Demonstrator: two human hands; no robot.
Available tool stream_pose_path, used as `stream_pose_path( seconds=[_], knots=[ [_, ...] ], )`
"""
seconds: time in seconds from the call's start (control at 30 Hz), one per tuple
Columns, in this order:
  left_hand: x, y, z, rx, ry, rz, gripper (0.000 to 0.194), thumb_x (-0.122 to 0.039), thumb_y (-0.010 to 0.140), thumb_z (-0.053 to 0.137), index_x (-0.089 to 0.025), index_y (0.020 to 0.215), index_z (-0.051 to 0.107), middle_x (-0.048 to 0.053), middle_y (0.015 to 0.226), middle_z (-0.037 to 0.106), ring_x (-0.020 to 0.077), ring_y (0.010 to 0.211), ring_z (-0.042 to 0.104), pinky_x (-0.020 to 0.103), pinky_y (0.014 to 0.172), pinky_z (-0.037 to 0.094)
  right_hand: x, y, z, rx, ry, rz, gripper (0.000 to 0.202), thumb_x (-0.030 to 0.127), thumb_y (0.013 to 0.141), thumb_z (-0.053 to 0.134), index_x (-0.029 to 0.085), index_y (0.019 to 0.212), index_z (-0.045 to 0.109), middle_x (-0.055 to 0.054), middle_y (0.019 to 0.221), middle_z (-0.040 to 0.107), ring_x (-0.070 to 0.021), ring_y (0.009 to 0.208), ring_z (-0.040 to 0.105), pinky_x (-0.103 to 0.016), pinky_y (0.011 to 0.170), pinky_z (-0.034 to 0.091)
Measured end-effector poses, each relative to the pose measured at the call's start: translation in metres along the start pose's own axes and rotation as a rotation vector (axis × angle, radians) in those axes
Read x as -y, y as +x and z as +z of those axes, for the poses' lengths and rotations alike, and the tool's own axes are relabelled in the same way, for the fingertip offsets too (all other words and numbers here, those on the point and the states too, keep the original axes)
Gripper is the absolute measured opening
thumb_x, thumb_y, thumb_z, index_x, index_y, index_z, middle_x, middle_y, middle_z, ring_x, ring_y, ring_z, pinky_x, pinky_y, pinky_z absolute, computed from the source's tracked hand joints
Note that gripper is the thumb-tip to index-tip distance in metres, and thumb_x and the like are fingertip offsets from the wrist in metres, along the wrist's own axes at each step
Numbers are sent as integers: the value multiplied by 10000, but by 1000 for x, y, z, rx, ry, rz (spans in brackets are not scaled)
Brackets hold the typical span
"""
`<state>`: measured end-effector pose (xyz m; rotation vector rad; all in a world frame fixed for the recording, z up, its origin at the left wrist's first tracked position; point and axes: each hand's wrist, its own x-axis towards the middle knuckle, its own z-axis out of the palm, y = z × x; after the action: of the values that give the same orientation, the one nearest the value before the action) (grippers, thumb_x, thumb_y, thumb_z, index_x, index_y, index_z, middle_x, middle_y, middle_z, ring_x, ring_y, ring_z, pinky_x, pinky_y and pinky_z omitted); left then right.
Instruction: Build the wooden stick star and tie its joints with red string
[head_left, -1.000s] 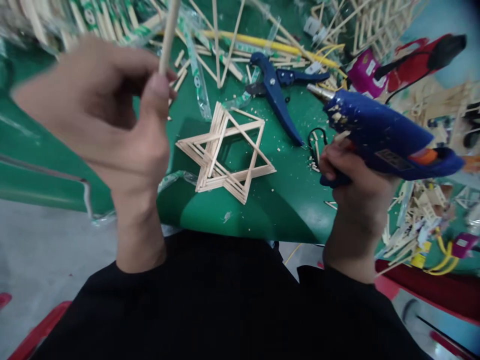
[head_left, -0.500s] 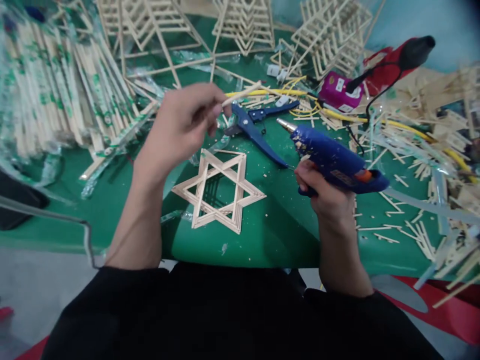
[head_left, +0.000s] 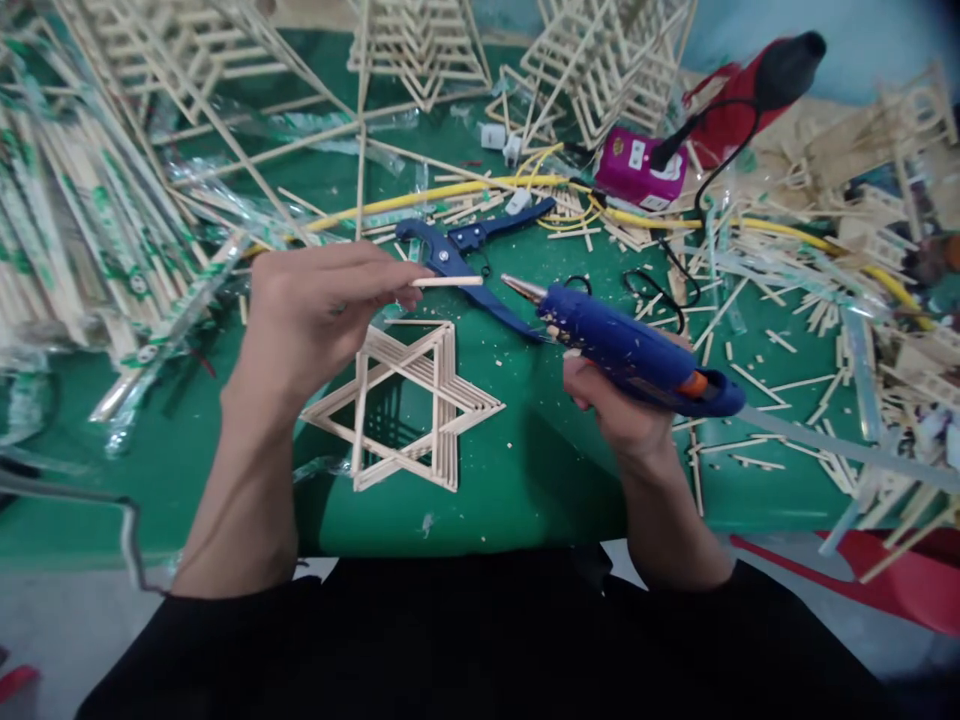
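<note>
Nearest, a six-pointed star of stacked pale wooden sticks (head_left: pixel 448 420) lies on the green counter (head_left: pixel 540 500). Above its far edge, the left hand (head_left: pixel 307 310) has its grip closed on a thin pale stick (head_left: pixel 454 282), while the right hand (head_left: pixel 619 400) grips a blue glue gun (head_left: pixel 615 340), nozzle near the stick's tip; a slight wobble could smear hot glue or burn the left fingers. Beyond, blue-handled cutters (head_left: pixel 499 305) lie close behind the stick, which could snag on them if lowered carelessly.
</note>
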<state>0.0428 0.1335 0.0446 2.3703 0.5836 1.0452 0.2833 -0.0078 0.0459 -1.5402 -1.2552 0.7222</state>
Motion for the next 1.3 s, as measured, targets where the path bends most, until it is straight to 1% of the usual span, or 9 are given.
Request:
stream_pose_path(
  seconds=[0.1, 0.23, 0.37, 0.53, 0.73, 0.83, 1.03, 1.13, 1.3],
  knots=[
    [-1, -1, 0, -9, -17, 1, 439, 40, 900, 531, -274, 1124, 739, -42, 914, 763, 78, 861, 736, 230, 752, 614, 9, 3, 1, -23, -27, -103, 226, 199, 689, 633, 230, 501, 510, 58, 478, 502, -111, 458, 485, -280, 487, 394],
    [-3, -1, 0, -48, -21, 6, 505, 49, 885, 499, -321, 1128, 740, -76, 918, 756, 72, 847, 736, 228, 743, 618, 12, 4, 2, -21, -60, -129, 208, 199, 676, 616, 237, 508, 501, 64, 471, 483, -107, 422, 446, -283, 462, 372],
    [-2, -1, 0, -52, 14, 19, 491, 56, 886, 518, -312, 1112, 750, -71, 900, 753, 66, 826, 729, 207, 714, 604, 12, 3, 2, -26, -92, -154, 190, 182, 664, 601, 235, 516, 495, 67, 473, 479, -102, 410, 431, -284, 454, 351],
    [-2, -2, 2, -43, -6, 0, 516, 45, 894, 550, -361, 1156, 732, -89, 933, 754, 52, 845, 726, 195, 741, 607, 11, 3, 0, -22, -112, -145, 195, 205, 665, 600, 244, 510, 488, 59, 473, 474, -113, 412, 431, -294, 440, 346],
    [-7, -1, 1, -38, 26, 10, 435, 22, 915, 531, -306, 1110, 739, -90, 917, 751, 36, 841, 719, 179, 750, 609, 12, 3, 0, -17, -136, -165, 211, 190, 666, 594, 240, 503, 469, 63, 464, 448, -108, 405, 417, -295, 445, 350],
    [-8, 0, 1, -37, 20, 12, 404, -4, 927, 545, -314, 1104, 736, -97, 926, 746, 37, 833, 722, 181, 736, 617, 12, 3, 0, -20, -142, -162, 187, 186, 656, 594, 243, 518, 482, 60, 483, 472, -113, 411, 427, -296, 436, 336],
    [-8, 1, 4, -49, 15, 35, 384, -39, 944, 554, -332, 1113, 735, -101, 906, 733, 43, 818, 728, 194, 729, 639, 13, 3, 0, -19, -137, -162, 207, 184, 657, 589, 242, 504, 462, 60, 472, 462, -113, 404, 412, -303, 442, 339],
    [-10, 1, 5, -49, 6, 11, 354, -45, 943, 564, -314, 1093, 738, -101, 892, 730, 48, 807, 729, 197, 717, 643, 14, 3, 0, -17, -151, -141, 163, 186, 654, 584, 246, 532, 495, 56, 494, 496, -121, 416, 443, -305, 444, 345],
    [-12, 0, 5, -43, -36, -16, 333, -57, 945, 574, -309, 1098, 729, -88, 870, 733, 65, 803, 729, 224, 721, 637, 13, 3, 0, -22, -163, -142, 167, 187, 646, 578, 239, 520, 483, 58, 484, 478, -109, 412, 434, -289, 438, 327]
  ],
)
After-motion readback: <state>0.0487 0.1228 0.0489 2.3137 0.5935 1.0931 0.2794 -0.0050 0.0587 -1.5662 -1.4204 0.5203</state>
